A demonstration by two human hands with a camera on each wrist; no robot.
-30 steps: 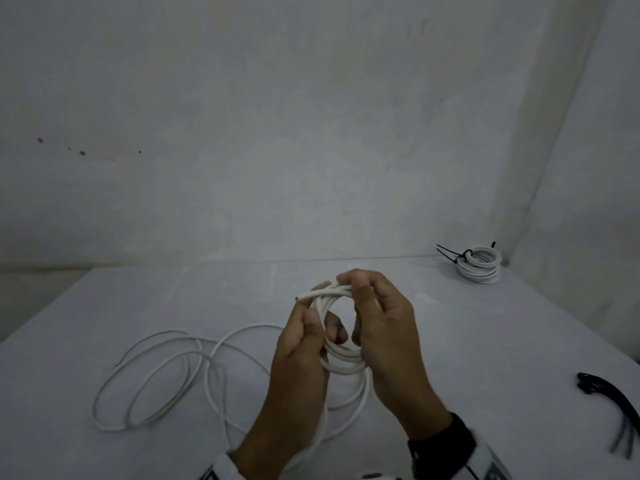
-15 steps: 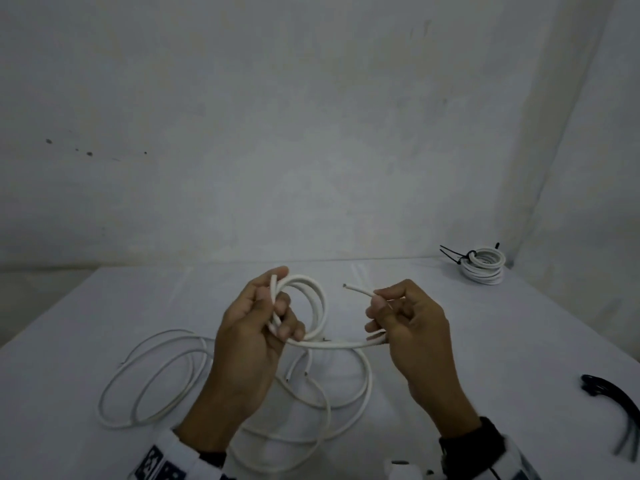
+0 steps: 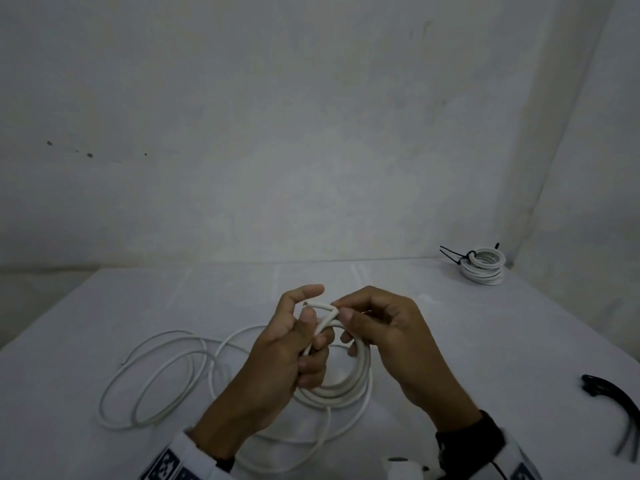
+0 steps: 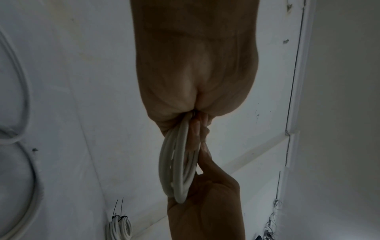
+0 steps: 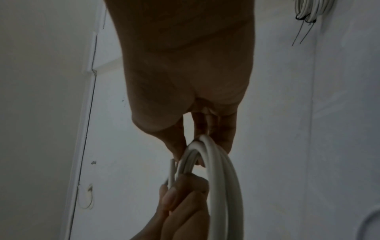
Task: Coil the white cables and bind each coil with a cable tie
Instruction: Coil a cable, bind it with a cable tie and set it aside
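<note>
A small coil of white cable [image 3: 341, 388] hangs between both hands above the table. My left hand [image 3: 298, 344] grips the coil's left side, its fingers curled round the strands [image 4: 174, 168], index finger raised. My right hand [image 3: 367, 327] pinches the top of the coil [image 5: 207, 155] near the cable's free end [image 3: 313, 304]. The rest of the same cable lies in loose loops [image 3: 156, 375] on the table to the left. Black cable ties [image 3: 609, 403] lie at the right edge.
A stack of finished white coils [image 3: 483, 266] bound with black ties [image 3: 453, 256] sits at the table's far right corner by the wall. The grey table [image 3: 485, 341] meets a bare wall behind.
The hands were apart half a second ago, the right one holding the cable end out. Now they have come together and the strands are gathered into one coil.
</note>
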